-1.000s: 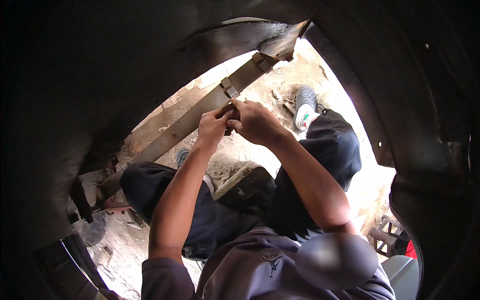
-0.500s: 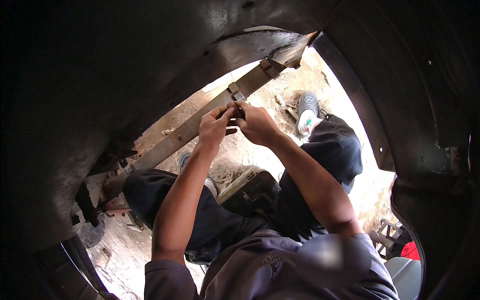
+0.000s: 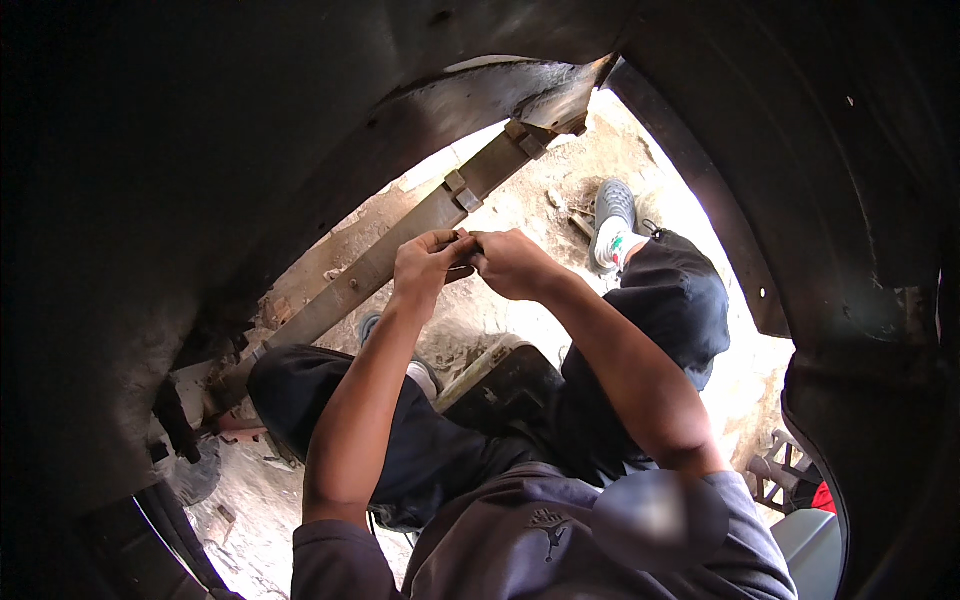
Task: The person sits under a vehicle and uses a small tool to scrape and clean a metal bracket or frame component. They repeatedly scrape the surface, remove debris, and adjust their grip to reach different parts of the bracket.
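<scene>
1. Judged under way, not complete — cannot separate finished work from remainder in this view.
2. Noted left hand (image 3: 422, 265) and right hand (image 3: 512, 265) meeting at curled fingertips; cannot determine whether pinching a small piece or only pressing together.
3. Found 2 bare forearms angled inward from well-spaced elbows, with wrists near each other.
4. Located metal bar (image 3: 350, 286) running diagonally beyond left hand, with squarish clip (image 3: 463, 192) just past fingertips in view — cannot confirm contact.
</scene>
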{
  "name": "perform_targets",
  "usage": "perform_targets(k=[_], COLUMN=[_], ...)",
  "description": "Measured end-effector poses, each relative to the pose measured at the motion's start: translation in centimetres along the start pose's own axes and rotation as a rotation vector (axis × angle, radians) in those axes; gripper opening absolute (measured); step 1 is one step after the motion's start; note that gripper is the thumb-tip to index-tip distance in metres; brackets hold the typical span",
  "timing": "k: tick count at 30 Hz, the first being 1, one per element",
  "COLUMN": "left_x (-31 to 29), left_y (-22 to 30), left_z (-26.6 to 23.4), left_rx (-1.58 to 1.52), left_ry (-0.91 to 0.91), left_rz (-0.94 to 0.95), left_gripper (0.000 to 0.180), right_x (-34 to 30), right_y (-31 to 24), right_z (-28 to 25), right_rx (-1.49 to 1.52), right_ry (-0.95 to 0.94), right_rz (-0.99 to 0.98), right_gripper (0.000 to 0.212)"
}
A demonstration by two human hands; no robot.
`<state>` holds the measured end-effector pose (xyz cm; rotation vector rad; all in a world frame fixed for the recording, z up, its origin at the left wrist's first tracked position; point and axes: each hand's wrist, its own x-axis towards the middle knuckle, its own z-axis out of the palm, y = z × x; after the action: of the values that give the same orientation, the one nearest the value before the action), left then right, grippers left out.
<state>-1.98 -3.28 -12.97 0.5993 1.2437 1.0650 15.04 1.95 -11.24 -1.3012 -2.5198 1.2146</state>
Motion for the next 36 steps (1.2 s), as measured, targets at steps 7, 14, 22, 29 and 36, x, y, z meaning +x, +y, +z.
perform_targets(k=[7,14,22,29,36], left_x=[-0.2,1.5,2.4,3.6,3.6], left_y=[0.7,-1.4,-0.9,-0.3,0.5], left_z=[0.7,0.6,2.0,2.9,2.4], left_rx=[0.027,0.154,0.285,0.225,0.167], left_ry=[0.116,0.108,0.182,0.267,0.285], left_rz=[-0.009,0.069,0.119,0.063,0.116], left_gripper=[0.031,0.030,0.020,0.021,0.022], right_x=[-0.7,0.5,3.1,6.6,9.3], right_y=[-0.3,2.1,2.8,4.3,2.5], right_z=[-1.0,-1.0,0.0,1.0,2.2], right_rx=[0.171,0.360,0.778,0.407,0.431], right_ry=[0.109,0.292,0.446,0.640,0.880], right_rz=[0.039,0.206,0.403,0.510,0.744], right_gripper=[0.029,0.030,0.033,0.054,0.097])
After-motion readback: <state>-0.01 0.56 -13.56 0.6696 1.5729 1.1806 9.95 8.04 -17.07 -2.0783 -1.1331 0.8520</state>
